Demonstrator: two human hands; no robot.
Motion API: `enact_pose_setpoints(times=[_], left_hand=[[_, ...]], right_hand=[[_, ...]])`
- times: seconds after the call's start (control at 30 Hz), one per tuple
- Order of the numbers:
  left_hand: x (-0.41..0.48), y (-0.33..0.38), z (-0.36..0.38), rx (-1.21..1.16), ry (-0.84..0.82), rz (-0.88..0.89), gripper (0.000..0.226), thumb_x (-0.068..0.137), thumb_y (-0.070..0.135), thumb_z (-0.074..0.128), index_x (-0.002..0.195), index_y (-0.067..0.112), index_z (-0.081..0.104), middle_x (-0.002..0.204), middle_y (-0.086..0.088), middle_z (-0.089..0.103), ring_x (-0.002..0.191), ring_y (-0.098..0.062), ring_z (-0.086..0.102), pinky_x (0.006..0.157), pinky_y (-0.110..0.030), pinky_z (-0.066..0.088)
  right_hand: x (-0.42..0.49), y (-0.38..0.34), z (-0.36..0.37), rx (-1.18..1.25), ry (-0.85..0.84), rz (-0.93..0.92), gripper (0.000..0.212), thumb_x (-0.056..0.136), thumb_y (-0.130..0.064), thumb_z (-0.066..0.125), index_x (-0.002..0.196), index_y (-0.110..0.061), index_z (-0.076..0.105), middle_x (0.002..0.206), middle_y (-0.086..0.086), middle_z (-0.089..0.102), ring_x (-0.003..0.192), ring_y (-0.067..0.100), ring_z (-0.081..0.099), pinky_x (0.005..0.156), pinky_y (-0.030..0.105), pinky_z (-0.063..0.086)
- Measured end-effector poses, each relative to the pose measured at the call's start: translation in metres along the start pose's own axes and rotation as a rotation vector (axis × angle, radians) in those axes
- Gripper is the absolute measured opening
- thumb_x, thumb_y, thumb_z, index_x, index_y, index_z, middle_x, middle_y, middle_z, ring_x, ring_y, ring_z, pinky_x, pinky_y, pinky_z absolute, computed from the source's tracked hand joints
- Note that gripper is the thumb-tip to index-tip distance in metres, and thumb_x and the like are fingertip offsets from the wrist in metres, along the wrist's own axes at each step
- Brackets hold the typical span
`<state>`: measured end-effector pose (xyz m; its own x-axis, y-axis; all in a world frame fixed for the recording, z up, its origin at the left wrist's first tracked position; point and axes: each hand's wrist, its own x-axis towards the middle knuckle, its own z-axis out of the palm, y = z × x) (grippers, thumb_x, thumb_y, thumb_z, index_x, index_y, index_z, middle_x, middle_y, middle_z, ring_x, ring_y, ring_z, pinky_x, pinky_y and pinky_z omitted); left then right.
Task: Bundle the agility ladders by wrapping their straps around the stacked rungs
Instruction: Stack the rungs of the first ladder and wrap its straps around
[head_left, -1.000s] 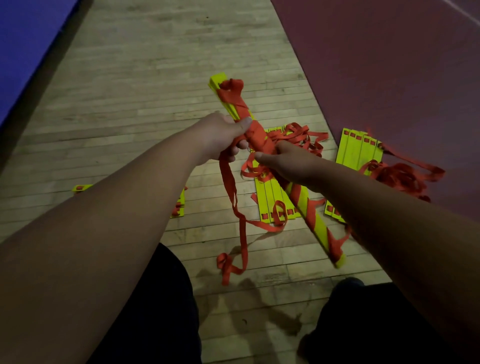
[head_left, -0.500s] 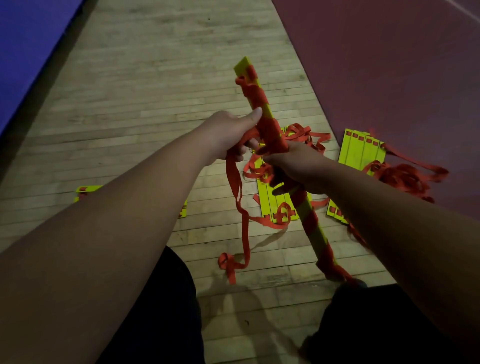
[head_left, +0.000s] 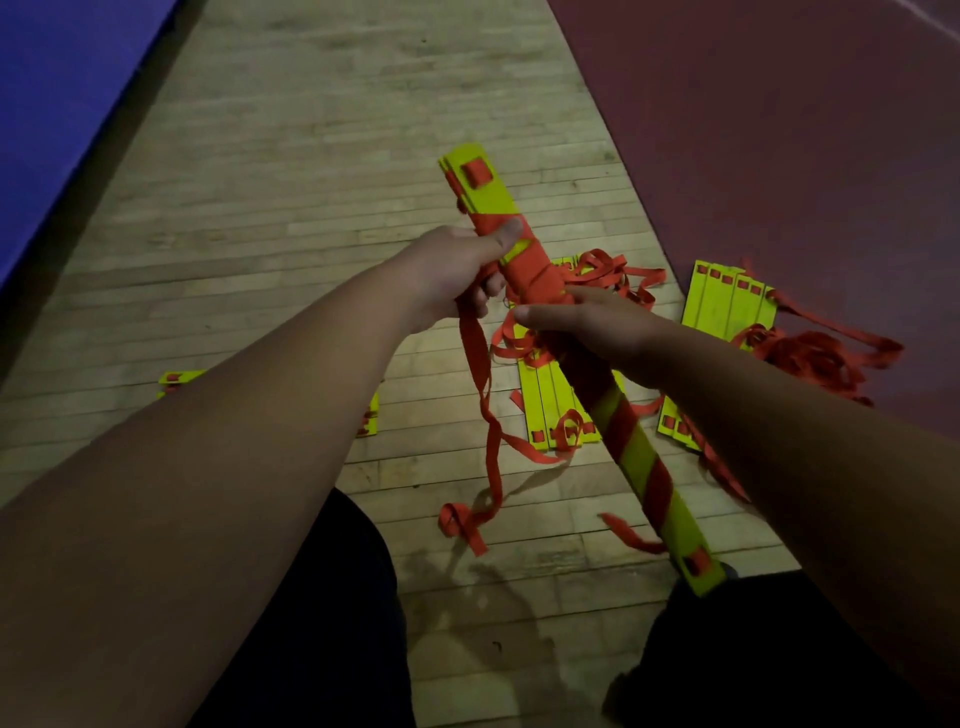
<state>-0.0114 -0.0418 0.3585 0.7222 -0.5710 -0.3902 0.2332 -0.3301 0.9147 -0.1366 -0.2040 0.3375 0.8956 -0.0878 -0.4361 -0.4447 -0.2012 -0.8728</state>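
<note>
Nearby, loose ladders (head_left: 558, 402) litter floor (head_left: 322, 156).

I see a dim room with a pale wooden plank floor (head_left: 322, 171) running ahead, a blue mat (head_left: 57, 104) along its left edge and a dark red mat (head_left: 779, 145) along its right.

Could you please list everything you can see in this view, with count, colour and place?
Held bundle of stacked plastic rungs: one, yellow-green, wrapped in red strap, slanting between both hands.
Loose strap tail: one, red, hanging from left hand to floor.
Unbundled rung stacks with tangled straps: two clearly seen, yellow-green and red, floor centre and right on the mat's edge; further pieces far left, partly hidden.
Wooden plank floor: one, pale.
Mats: blue at left, dark red at right.
Left hand: gripping bundle and strap.
Right hand: gripping bundle.
</note>
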Motion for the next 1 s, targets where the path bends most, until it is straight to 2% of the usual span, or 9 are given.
enact_pose_setpoints(times=[0.13,0.2,0.4,0.5,0.6,0.7,0.77,0.9,1.0], left_hand=[[0.000,0.002,0.003,-0.046,-0.024,0.028,0.040,0.106,0.053,0.064,0.086,0.019,0.057,0.061,0.001,0.052,0.047,-0.010,0.040,0.057,-0.028,0.044],[0.001,0.001,0.004,-0.008,-0.012,0.043,0.041,0.104,0.054,0.065,0.088,0.017,0.062,0.062,0.001,0.056,0.048,-0.010,0.043,0.056,-0.028,0.046],[0.004,-0.001,0.005,-0.008,0.034,0.010,0.045,0.101,0.053,0.071,0.107,0.008,0.074,0.069,0.002,0.064,0.052,-0.009,0.050,0.057,-0.029,0.054],[0.004,0.001,0.006,-0.024,0.014,-0.023,0.048,0.101,0.056,0.070,0.108,0.009,0.076,0.075,-0.002,0.067,0.055,-0.011,0.053,0.060,-0.030,0.057],[0.005,-0.002,0.006,0.019,0.024,-0.024,0.045,0.102,0.055,0.069,0.102,0.011,0.076,0.075,-0.002,0.069,0.055,-0.011,0.054,0.061,-0.031,0.057],[0.007,-0.005,0.004,0.048,0.065,-0.009,0.038,0.107,0.046,0.066,0.098,0.009,0.074,0.070,0.001,0.069,0.053,-0.009,0.054,0.058,-0.030,0.057],[0.007,-0.004,0.004,0.044,0.058,-0.003,0.034,0.110,0.038,0.064,0.097,0.008,0.071,0.067,0.002,0.067,0.051,-0.008,0.052,0.055,-0.028,0.055],[0.005,0.001,0.001,-0.044,0.014,0.012,0.027,0.112,0.033,0.060,0.095,0.013,0.065,0.065,0.002,0.061,0.049,-0.007,0.048,0.053,-0.024,0.053],[0.005,0.001,0.000,-0.068,-0.005,0.019,0.028,0.113,0.032,0.059,0.093,0.014,0.063,0.065,0.002,0.061,0.050,-0.007,0.049,0.054,-0.025,0.053]], right_hand=[[-0.005,-0.007,-0.005,0.111,-0.172,0.040,0.037,0.105,-0.037,0.065,0.128,-0.009,0.067,0.107,0.009,0.081,0.087,0.024,0.075,0.077,0.037,0.057],[-0.006,-0.005,-0.004,0.191,-0.211,0.073,0.031,0.107,-0.033,0.065,0.127,-0.010,0.068,0.093,0.009,0.075,0.078,0.027,0.072,0.073,0.040,0.058],[0.006,0.007,0.002,-0.032,0.004,0.063,0.026,0.107,-0.043,0.062,0.100,-0.017,0.063,0.081,0.005,0.054,0.070,0.020,0.050,0.067,0.038,0.043],[0.007,0.005,0.002,-0.077,-0.031,0.123,0.060,0.105,-0.068,0.048,0.129,-0.014,0.060,0.089,0.001,0.048,0.077,0.018,0.046,0.073,0.035,0.040],[0.012,0.008,0.009,-0.067,-0.049,0.129,0.083,0.105,-0.076,0.033,0.163,-0.018,0.038,0.090,-0.009,0.040,0.077,0.014,0.042,0.072,0.032,0.041],[0.014,0.010,0.013,-0.104,-0.073,0.105,0.076,0.100,-0.079,0.044,0.135,-0.012,0.053,0.094,0.004,0.054,0.085,0.019,0.053,0.081,0.036,0.046],[0.016,0.011,0.009,-0.129,-0.031,0.101,0.084,0.093,-0.079,0.058,0.130,-0.003,0.062,0.099,0.011,0.063,0.094,0.025,0.061,0.083,0.040,0.046],[0.011,0.007,0.001,-0.031,0.005,0.087,0.069,0.084,-0.072,0.078,0.122,-0.016,0.068,0.101,0.011,0.074,0.094,0.020,0.069,0.088,0.040,0.051],[0.003,-0.001,-0.002,-0.017,-0.042,0.061,0.052,0.095,-0.057,0.073,0.119,-0.011,0.070,0.100,0.009,0.081,0.079,0.015,0.067,0.078,0.035,0.049]])
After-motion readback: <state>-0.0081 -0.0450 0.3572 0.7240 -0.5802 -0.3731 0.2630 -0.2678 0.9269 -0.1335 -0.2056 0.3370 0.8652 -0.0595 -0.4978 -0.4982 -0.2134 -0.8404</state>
